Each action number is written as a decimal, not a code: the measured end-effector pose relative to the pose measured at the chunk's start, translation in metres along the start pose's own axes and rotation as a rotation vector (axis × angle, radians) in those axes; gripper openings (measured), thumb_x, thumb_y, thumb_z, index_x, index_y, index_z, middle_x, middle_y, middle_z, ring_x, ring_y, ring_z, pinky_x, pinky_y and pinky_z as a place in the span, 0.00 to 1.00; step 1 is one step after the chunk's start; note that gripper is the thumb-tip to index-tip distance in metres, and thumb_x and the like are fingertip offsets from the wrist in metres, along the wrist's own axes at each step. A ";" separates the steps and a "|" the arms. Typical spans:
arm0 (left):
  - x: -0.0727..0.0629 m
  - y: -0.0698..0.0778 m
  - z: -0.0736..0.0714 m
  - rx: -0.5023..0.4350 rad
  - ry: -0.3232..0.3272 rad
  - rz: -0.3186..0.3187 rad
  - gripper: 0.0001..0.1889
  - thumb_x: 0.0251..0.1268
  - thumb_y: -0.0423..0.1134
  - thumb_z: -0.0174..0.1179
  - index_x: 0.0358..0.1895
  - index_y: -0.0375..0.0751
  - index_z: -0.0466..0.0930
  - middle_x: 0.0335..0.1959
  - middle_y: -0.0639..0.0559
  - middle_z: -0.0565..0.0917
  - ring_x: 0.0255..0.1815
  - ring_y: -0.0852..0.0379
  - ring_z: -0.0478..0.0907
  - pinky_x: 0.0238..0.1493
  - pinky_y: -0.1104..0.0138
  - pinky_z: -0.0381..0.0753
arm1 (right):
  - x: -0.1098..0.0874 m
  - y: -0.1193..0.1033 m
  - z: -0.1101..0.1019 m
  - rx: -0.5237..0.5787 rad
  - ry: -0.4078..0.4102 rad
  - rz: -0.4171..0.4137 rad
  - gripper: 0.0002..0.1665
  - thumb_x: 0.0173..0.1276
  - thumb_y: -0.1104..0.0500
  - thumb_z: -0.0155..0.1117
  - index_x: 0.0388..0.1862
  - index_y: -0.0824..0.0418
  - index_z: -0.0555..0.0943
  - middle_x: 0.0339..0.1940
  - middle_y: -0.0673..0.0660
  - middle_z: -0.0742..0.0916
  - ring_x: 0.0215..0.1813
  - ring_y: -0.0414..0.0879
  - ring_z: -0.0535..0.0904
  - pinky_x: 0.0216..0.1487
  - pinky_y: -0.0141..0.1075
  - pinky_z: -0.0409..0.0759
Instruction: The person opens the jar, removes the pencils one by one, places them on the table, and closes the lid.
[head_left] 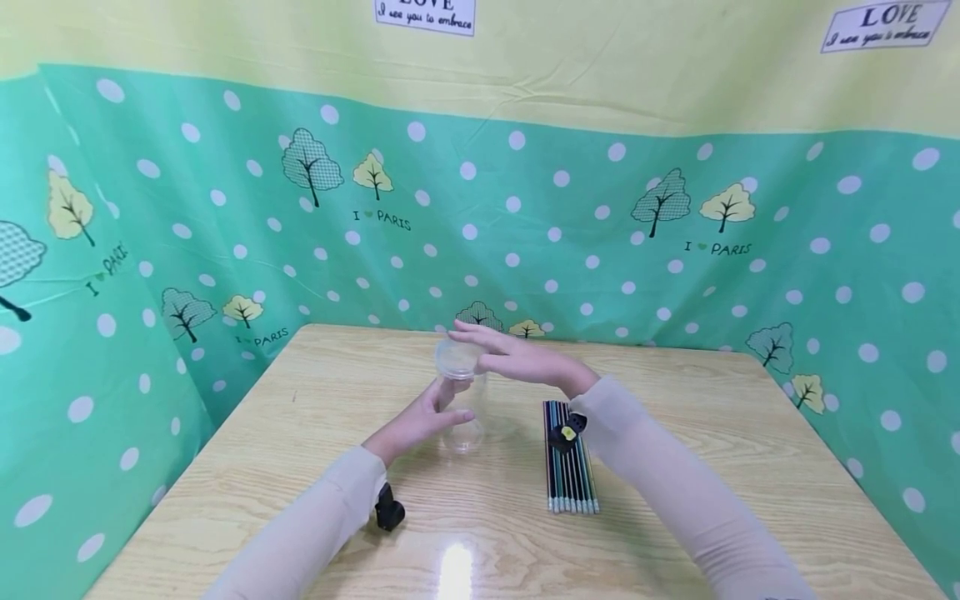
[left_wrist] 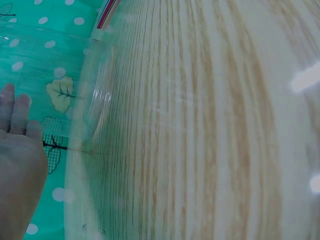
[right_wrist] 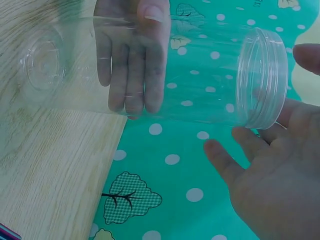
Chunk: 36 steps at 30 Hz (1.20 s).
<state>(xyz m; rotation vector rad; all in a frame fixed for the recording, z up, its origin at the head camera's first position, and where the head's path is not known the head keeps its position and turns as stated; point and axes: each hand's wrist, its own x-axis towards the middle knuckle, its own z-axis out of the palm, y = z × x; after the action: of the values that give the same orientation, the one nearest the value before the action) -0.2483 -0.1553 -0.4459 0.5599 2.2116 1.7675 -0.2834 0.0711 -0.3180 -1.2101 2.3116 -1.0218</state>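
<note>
A clear plastic jar (head_left: 461, 437) with a clear screw lid (head_left: 454, 358) is upright near the middle of the table. My left hand (head_left: 422, 421) holds its side; in the right wrist view the thumb and fingers (right_wrist: 135, 80) wrap the jar's middle from either side. Above the lid, my right hand (head_left: 521, 360) reaches across with its fingers extended. The right wrist view has those fingertips right at the lid's rim (right_wrist: 267, 77), the thumb (right_wrist: 307, 57) a little apart from it. Through the clear wall, the left fingers (left_wrist: 19, 112) show straight in the left wrist view.
A row of dark pencils (head_left: 573, 487) with white eraser ends lies right of the jar, partly under the right wrist's black camera (head_left: 567, 433). Another black camera (head_left: 388, 508) hangs at the left wrist. A green dotted curtain (head_left: 525, 208) surrounds the wooden table (head_left: 322, 417).
</note>
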 end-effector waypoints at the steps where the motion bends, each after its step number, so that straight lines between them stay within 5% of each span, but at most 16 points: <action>1: 0.000 0.000 0.000 0.000 0.003 -0.003 0.44 0.69 0.48 0.65 0.80 0.66 0.47 0.79 0.50 0.58 0.80 0.48 0.46 0.75 0.41 0.46 | 0.000 0.000 0.000 0.000 -0.005 -0.002 0.39 0.71 0.50 0.49 0.81 0.48 0.58 0.83 0.44 0.52 0.81 0.47 0.44 0.74 0.59 0.56; 6: -0.001 0.000 0.000 -0.002 0.003 -0.007 0.44 0.69 0.48 0.65 0.80 0.66 0.46 0.79 0.50 0.57 0.80 0.47 0.45 0.75 0.41 0.46 | 0.000 0.001 0.000 -0.007 -0.013 -0.026 0.39 0.72 0.50 0.52 0.81 0.49 0.58 0.83 0.47 0.54 0.81 0.49 0.48 0.73 0.58 0.58; 12: -0.001 0.001 0.001 0.003 -0.002 0.002 0.45 0.71 0.44 0.63 0.81 0.68 0.42 0.79 0.48 0.56 0.80 0.46 0.45 0.75 0.40 0.46 | 0.000 0.000 -0.001 -0.012 0.023 -0.029 0.40 0.70 0.50 0.58 0.80 0.52 0.62 0.77 0.52 0.63 0.73 0.50 0.63 0.68 0.53 0.69; 24: -0.001 0.001 0.002 0.001 -0.005 -0.008 0.46 0.69 0.50 0.64 0.80 0.71 0.41 0.79 0.49 0.55 0.80 0.46 0.45 0.74 0.39 0.48 | 0.005 -0.005 0.016 -0.154 0.273 0.096 0.46 0.61 0.36 0.72 0.74 0.52 0.71 0.55 0.54 0.73 0.52 0.48 0.70 0.49 0.42 0.76; 31: 0.000 0.001 0.002 0.020 0.002 -0.009 0.48 0.68 0.52 0.65 0.81 0.69 0.38 0.79 0.49 0.56 0.80 0.46 0.45 0.74 0.38 0.49 | 0.009 -0.012 0.029 -0.251 0.440 0.124 0.46 0.54 0.32 0.75 0.64 0.59 0.78 0.51 0.54 0.75 0.50 0.47 0.71 0.46 0.40 0.78; 36: -0.001 0.001 0.002 0.027 0.001 -0.009 0.48 0.68 0.52 0.65 0.80 0.70 0.39 0.79 0.50 0.57 0.80 0.48 0.47 0.74 0.39 0.48 | 0.011 -0.011 0.031 -0.324 0.430 0.113 0.49 0.59 0.32 0.71 0.68 0.61 0.73 0.62 0.59 0.74 0.60 0.51 0.71 0.57 0.46 0.77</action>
<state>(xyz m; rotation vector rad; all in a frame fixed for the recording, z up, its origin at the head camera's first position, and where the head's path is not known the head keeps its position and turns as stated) -0.2466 -0.1543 -0.4457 0.5550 2.2382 1.7361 -0.2651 0.0446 -0.3304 -1.0288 2.9354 -0.9681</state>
